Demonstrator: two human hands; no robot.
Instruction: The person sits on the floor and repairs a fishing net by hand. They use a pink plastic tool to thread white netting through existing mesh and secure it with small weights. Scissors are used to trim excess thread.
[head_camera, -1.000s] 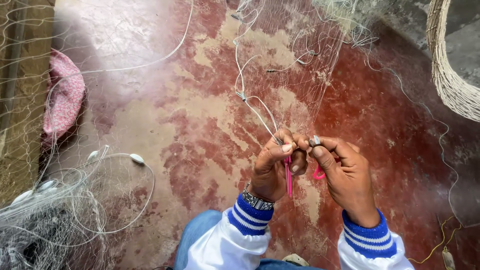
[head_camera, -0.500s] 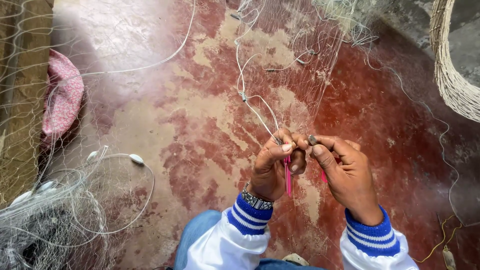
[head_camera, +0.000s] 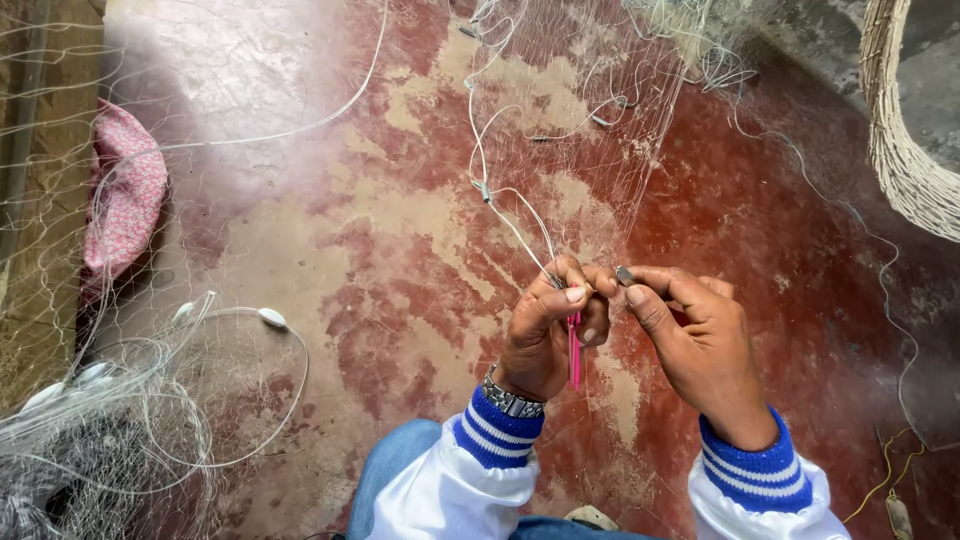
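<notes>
- The left hand has its fingers curled tight together, thumb pressed to forefinger, pinching a thin white cord of the fishing net.
- A slim pink netting needle, smooth and plastic-looking, hangs straight down from inside those closed fingers, just below the pinch.
- The right hand has its thumb and forefinger closed on a small dull grey sinker, oblong and metallic; the other fingers are folded loosely behind it.
- The two pinches sit just beside each other, fingertips nearly touching, with the sinker between them.
- From the left fingers the cord runs up and away over the floor, which is rough concrete with worn red paint and pale bare patches.
- The net itself is fine, nearly clear mesh, spread beyond the fingertips and draped past the right hand.
- A metal watch circles the left wrist, above a blue-and-white ribbed cuff.
- Far to the left of the fingers lies a heaped pile of net with white oval floats.
- A pink patterned cloth lies beyond that pile.
- Well up and right of the right hand curves a woven basket, coarse and straw-coloured.
</notes>
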